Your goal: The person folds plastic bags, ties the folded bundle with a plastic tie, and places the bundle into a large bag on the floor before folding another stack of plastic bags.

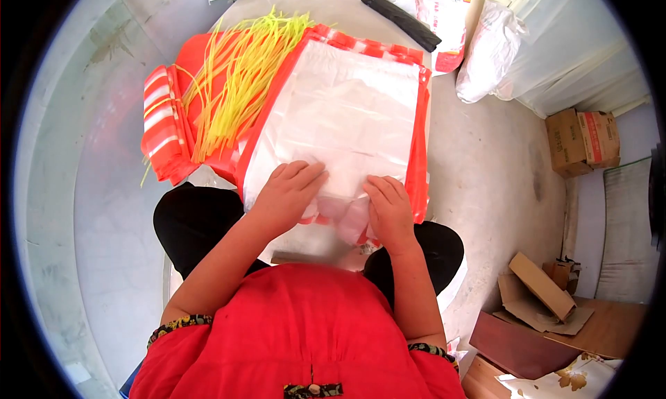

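The left hand [288,191] rests on the near left part of the sheet [340,115], its fingers bent and close together. The right hand [390,208] lies at the sheet's near right edge, fingers curled. Whether either hand pinches the plastic cannot be told. Between the hands, the sheet's near end is crumpled and see-through; the rest lies flat and white, with nothing visible inside.

Under the sheet is a stack of red-and-white plastic [420,163], showing along its left, right and far sides. To the sheet's left, loose yellow ties [239,80] spread over red plastic, and left of them lies a striped bundle [163,122] with a yellow tie around it.

Well to the sheet's right, on the near side, lies bent cardboard [534,302]. Beyond the sheet's far right corner are a black bar [401,21], a printed sack [449,24] and a plump white sack [489,49]; their contents are hidden. Far right of the sheet stands a box [583,141], its inside out of sight.
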Motion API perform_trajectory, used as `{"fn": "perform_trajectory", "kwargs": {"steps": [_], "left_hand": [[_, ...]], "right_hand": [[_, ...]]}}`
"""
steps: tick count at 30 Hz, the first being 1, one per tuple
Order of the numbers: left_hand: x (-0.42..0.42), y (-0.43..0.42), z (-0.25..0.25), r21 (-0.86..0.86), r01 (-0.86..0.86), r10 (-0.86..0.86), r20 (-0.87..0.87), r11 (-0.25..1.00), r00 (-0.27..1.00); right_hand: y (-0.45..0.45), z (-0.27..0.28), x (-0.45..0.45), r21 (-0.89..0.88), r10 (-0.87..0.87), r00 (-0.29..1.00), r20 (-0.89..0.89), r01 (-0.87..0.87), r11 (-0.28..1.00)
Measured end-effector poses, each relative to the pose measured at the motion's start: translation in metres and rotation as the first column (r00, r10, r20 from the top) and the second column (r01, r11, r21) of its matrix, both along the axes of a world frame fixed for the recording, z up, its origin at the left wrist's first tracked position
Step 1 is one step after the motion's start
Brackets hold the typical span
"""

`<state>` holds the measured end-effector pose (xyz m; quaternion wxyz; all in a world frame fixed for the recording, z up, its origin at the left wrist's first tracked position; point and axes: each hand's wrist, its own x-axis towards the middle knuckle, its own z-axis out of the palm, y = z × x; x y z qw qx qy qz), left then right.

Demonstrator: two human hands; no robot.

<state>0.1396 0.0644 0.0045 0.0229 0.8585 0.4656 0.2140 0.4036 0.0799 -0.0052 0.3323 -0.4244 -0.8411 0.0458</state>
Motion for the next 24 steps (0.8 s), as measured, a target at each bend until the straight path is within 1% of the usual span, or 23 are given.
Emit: {"fn": "perform_trajectory", "kwargs": {"steps": [2,5,8,11,15,18,20,23,24], "left_hand": [[-0.002,0.0005,-0.0016,0.02,0.003,-0.003,0.005,1.0,1.0],[-0.0037,0.0014,-0.0031,0.018,0.001,-0.001,0.024,1.0,1.0],[-0.0049,0.0036,-0.0028,0.022,-0.013,0.012,0.048,1.0,0.999],[-0.004,0.0044,0.0003,0.035,-0.033,0.031,0.046,0.999,0.998],[-0.0037,0.0032,0.0002,0.042,-0.051,0.05,0.038,0.998,0.998],[-0.0003,0.0037,0.0045,0.028,-0.073,0.069,0.11,0.997,0.991],[0.001,0.0051,0.003,0.038,-0.086,0.081,0.119,0.996,0.99],[0.0028,0.0086,0.0032,0.036,-0.104,0.099,0.13,0.994,0.987],[0.003,0.0097,0.0035,0.032,-0.11,0.105,0.132,0.993,0.986]], "right_hand": [[0.0017,-0.0005,0.0003,0.027,0.007,1.0,-0.017,-0.006,1.0],[0.0023,0.007,0.0002,0.001,0.0,0.998,-0.06,0.0,1.0],[0.0073,0.0032,0.0025,-0.086,0.0,0.982,-0.189,-0.016,0.996],[0.0099,0.0017,0.0034,-0.128,-0.022,0.976,-0.215,-0.006,0.992],[0.0092,-0.0003,0.0027,-0.214,-0.057,0.95,-0.306,-0.011,0.977],[0.0097,-0.0014,0.0031,-0.258,-0.087,0.919,-0.383,-0.016,0.966],[0.0102,-0.0008,0.0038,-0.304,-0.114,0.904,-0.413,-0.018,0.953],[0.0106,-0.0005,0.0044,-0.309,-0.119,0.911,-0.394,-0.01,0.951],[0.0103,-0.0021,0.0046,-0.252,-0.103,0.94,-0.325,0.019,0.967]]}}
